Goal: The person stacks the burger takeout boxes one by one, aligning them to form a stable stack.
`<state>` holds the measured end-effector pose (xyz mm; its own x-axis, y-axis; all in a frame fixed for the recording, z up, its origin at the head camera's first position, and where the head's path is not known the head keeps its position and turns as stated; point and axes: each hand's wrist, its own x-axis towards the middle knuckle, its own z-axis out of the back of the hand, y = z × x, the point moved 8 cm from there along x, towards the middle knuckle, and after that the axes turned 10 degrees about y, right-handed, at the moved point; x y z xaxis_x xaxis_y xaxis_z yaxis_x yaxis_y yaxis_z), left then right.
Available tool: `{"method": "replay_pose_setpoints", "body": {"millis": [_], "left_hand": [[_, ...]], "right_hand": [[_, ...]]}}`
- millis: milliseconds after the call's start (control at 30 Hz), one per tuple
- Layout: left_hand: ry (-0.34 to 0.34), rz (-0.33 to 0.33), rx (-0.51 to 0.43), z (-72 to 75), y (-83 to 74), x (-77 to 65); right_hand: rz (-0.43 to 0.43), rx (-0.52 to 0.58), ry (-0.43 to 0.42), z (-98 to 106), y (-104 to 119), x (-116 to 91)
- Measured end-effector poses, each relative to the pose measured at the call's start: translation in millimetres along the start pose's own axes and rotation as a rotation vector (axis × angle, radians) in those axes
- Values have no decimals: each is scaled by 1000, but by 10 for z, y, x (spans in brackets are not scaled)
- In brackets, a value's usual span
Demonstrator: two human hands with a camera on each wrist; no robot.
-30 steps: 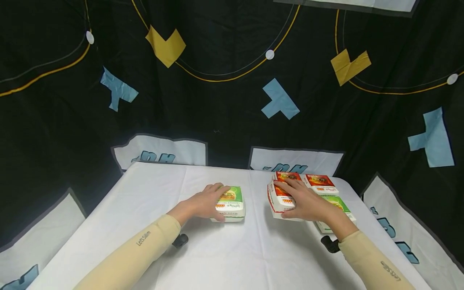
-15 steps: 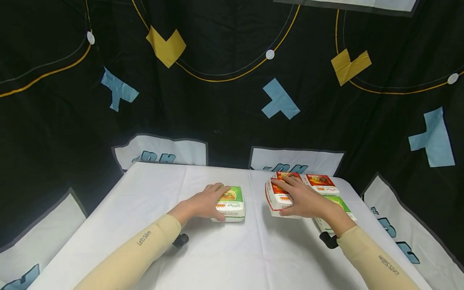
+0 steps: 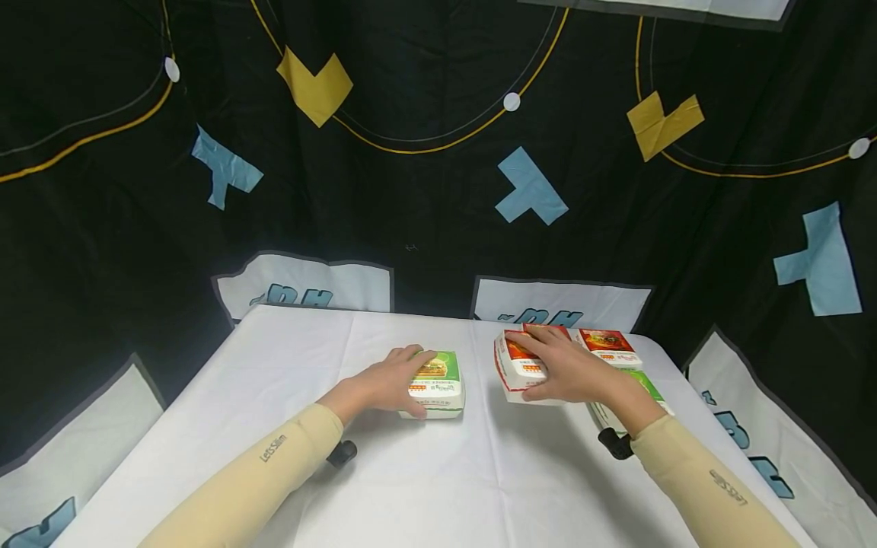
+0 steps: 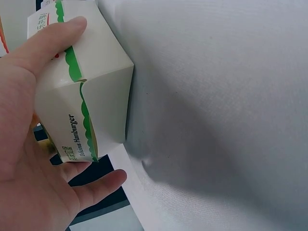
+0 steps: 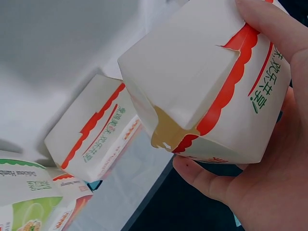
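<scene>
My left hand (image 3: 387,382) grips a green-and-white paper hamburger box (image 3: 441,388) standing on the table. In the left wrist view the thumb lies along one side of this box (image 4: 108,101), with fingers round the other. My right hand (image 3: 578,371) holds a red-and-white hamburger box (image 3: 510,377) from above, thumb on the near side. The right wrist view shows this box (image 5: 187,67) raised and tilted, its underside and a tan gap at one corner visible. Part of its red top is hidden under the fingers.
Behind the right hand sits another red box (image 3: 558,330), partly covered. To its right stand a third red box (image 3: 608,348) and a green box (image 3: 647,383), partly hidden by the wrist. A white cloth covers the table (image 3: 438,487); a black curtain (image 3: 411,205) hangs behind.
My right hand has moved slightly left and away from me, raising the red hamburger box. The left hand and its green box have stayed put.
</scene>
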<state>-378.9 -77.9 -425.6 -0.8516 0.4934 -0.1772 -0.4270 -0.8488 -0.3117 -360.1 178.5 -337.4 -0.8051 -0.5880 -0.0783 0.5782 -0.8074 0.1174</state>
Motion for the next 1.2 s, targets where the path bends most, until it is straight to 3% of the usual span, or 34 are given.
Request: {"method": "replay_pose_setpoints", "body": {"millis": [367,1200], "left_hand": [[12,-2,1,4,-15,5],[5,18,-18,1,11,-3]], "right_hand": [[-47,1,43,21,37,98],[26,-26,52,70,357,402]]}}
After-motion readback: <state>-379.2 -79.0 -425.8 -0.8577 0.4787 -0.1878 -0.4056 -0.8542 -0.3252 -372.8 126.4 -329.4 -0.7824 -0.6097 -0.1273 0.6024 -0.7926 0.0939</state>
